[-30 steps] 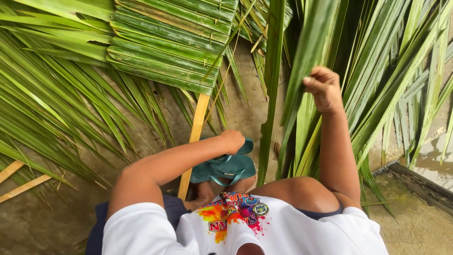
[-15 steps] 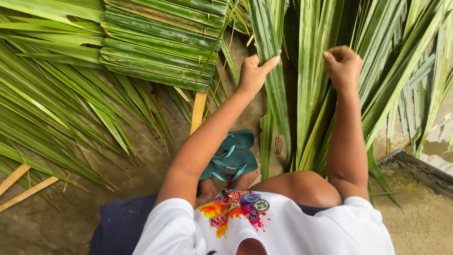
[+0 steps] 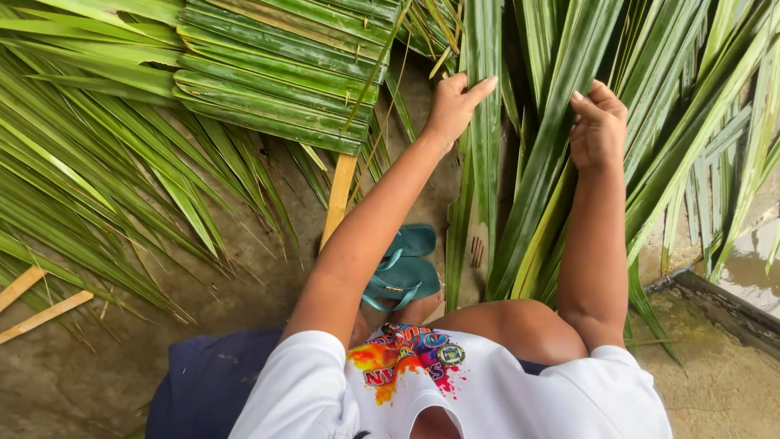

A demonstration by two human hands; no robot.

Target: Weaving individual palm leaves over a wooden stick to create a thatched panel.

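- Head view, looking down: a seated person in a white printed shirt (image 3: 455, 390) works at long green palm leaves spread over a bare concrete floor (image 3: 260, 268).
- Left hand (image 3: 452, 104): raised, fingers extended and held together, thumb apart, laid against the left edge of a long upright leaf strip (image 3: 486, 154); the strip lies between thumb and fingers.
- Right hand (image 3: 597, 126): curled into a loose fist, closed on a neighbouring leaf strip (image 3: 552, 146) that runs slantwise from the upper middle down toward the person's knee (image 3: 520, 321).
- The two strips stand just beside each other, between the forearms, and are part of the fan of loose leaves (image 3: 691, 114) filling the right of the view.
- Upper left: a finished woven leaf panel (image 3: 276, 73), its strips folded in flat rows, with a pale wooden rib (image 3: 337, 199) running down out of it.
- Below the left forearm: a pair of teal sandals (image 3: 402, 272) on the floor, near the knee.
- Lower left: two pale split sticks (image 3: 41, 313) under more leaves.
- Lower right: a raised dark kerb (image 3: 731, 305) at the floor's edge.
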